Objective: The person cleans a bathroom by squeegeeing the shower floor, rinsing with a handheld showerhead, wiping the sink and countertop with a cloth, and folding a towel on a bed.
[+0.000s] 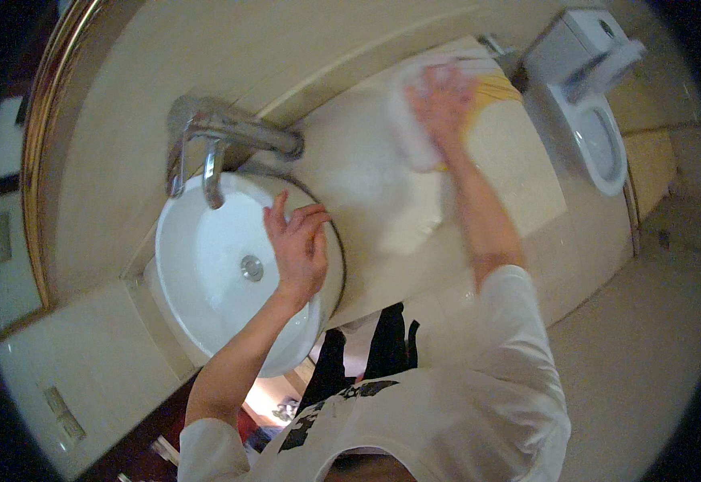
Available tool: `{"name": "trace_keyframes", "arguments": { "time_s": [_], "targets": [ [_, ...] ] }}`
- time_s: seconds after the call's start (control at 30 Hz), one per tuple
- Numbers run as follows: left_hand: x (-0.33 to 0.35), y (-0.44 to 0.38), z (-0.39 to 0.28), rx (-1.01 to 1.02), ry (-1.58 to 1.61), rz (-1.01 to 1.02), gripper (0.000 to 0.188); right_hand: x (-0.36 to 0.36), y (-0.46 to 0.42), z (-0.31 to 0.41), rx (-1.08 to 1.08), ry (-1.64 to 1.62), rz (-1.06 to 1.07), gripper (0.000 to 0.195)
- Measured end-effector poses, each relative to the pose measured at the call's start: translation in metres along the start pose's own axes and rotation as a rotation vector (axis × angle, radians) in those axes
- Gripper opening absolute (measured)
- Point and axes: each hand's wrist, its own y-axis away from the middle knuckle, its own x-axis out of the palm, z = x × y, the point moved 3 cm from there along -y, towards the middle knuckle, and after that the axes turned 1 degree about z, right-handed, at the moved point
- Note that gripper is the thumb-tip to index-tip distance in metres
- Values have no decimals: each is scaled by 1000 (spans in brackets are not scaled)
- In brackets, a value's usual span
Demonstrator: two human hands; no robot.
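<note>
My right hand [447, 102] lies flat, fingers spread, on a white and yellow cloth [414, 129] on the pale bathroom countertop [380, 223]. Motion blurs this hand and the cloth. Over the right side of a round white washbasin [206, 295], my left hand [299, 241] hangs with its fingers loosely bent and nothing in it. The basin's metal drain [252, 268] shows just left of that hand. Behind the basin stands a chrome faucet [242, 132], its spout pointing toward the countertop.
A white toilet [600, 144] with its lid raised stands beyond the counter's right end. At the left are a gold-framed mirror [37, 181] and a pale panel with a handle [64, 416]. A raised ledge [338, 78] runs along the wall behind the countertop.
</note>
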Motion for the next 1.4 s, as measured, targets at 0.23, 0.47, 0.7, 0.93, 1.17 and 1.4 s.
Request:
{"name": "trace_keyframes", "arguments": {
  "time_s": [0.23, 0.47, 0.7, 0.93, 1.17, 1.4],
  "targets": [
    [-7, -12, -23, 97, -13, 42, 17, -51, 127, 123, -295, -726, 71, 38],
    [-10, 4, -23, 121, 28, 10, 14, -101, 217, -68, -164, -264, 305, 32],
    [-7, 4, -20, 51, 70, 0, 15, -37, 98, -203, -27, 56, 120, 43],
    [-7, -11, -12, 46, 42, -23, 16, -4, 17, -7, 125, -155, 18, 56],
    [-12, 3, -2, 68, 15, -66, 15, -60, 130, 124, -598, -547, 215, 45],
    [-7, 9, -3, 81, 41, -73, 15, -3, 42, -7, -64, -156, 13, 23]
  ]
}}
